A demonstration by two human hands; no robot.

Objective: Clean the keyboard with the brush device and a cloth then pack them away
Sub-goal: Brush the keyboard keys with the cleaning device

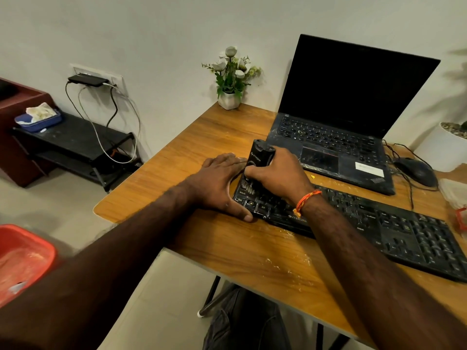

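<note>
Brush end of the brush device [257, 162] hidden behind the right hand [278, 173]. Keyboard [379, 223] keys near the left end covered by both hands (legends farther right too small to read). Red tub [22, 258] cut by the left edge.

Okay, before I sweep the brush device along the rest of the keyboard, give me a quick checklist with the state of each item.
1. Brush device gripped firmly: ok, the right hand is wrapped round its body.
2. Brush on the keys: ok, it stands at the left end of the keyboard.
3. Keyboard steadied: ok, the left hand lies flat at its left edge, thumb on the front corner.
4. Sweep path free: ok, nothing lies on the keys to the right.
5. Mouse cable clear of the keyboard: cannot tell, it runs close behind the back edge.
6. Cloth within reach: cannot tell, none plainly seen on the table.
</note>
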